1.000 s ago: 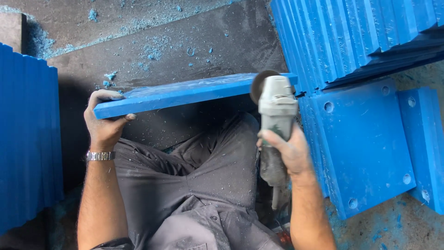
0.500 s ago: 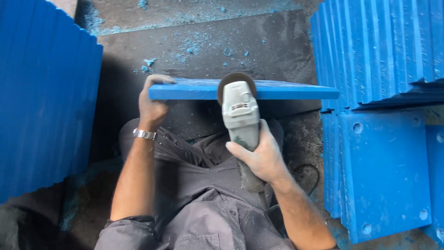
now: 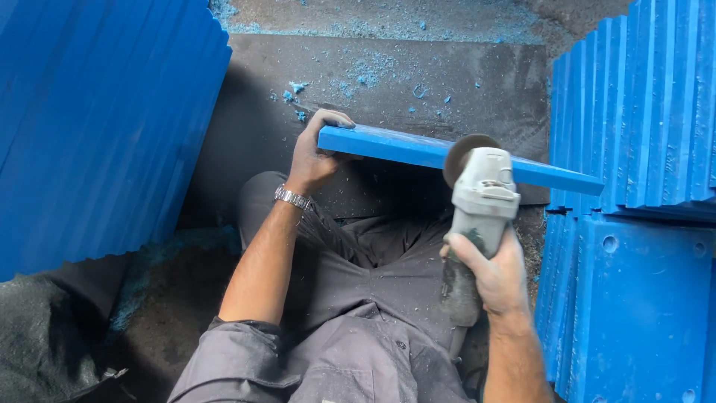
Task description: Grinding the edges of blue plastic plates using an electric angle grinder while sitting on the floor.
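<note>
Blue plastic panel (image 3: 403,148) is clenched at its end by your left hand (image 3: 313,153), held over your lap; right hand (image 3: 492,276) grips the grinder (image 3: 481,216), disc on panel edge. Risk: unclamped panel twists, disc kicks toward your fingers.

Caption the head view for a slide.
Left hand steadies a blue panel on edge while the right hand runs a grey angle grinder against it.
</note>
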